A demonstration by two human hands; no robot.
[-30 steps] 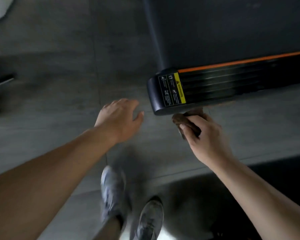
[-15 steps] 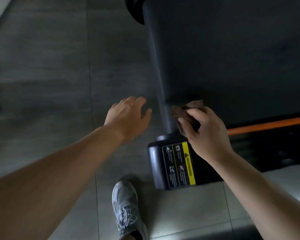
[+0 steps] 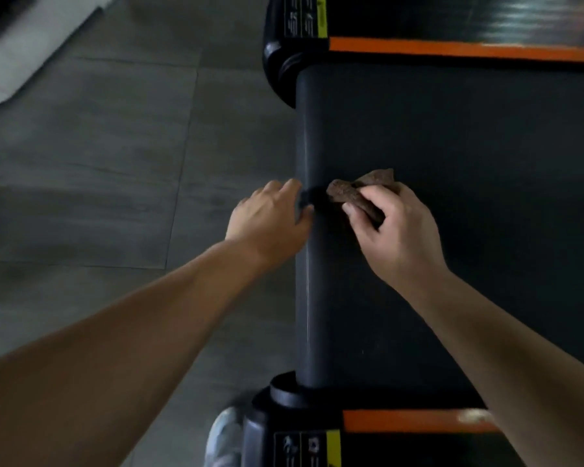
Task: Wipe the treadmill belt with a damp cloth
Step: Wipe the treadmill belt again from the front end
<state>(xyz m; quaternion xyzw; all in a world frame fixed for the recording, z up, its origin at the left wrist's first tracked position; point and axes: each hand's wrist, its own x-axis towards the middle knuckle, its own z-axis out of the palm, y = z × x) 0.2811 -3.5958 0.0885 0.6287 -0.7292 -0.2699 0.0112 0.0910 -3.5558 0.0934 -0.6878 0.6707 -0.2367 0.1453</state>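
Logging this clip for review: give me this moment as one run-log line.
right hand: grips brown cloth over treadmill belt | left hand: touches belt's rounded end | stage: wipe likely starting

Single wide-angle view, worn on the head, facing forward and steeply down, almost straight overhead. Close in: both bare forearms entering from the bottom edge, left hand (image 3: pixel 270 217) and right hand (image 3: pixel 395 230), gripping a crumpled brown cloth (image 3: pixel 354 193), just beside each other near mid-frame. Right of the hands, filled with the flat dark grey treadmill belt (image 3: pixel 469 163); left of the left hand, with grey tiled floor (image 3: pixel 98 146). Cropped beyond the hands at the far orange-striped black side rail (image 3: pixel 452 50), nearer than the wrists at the matching near rail (image 3: pixel 402 421).
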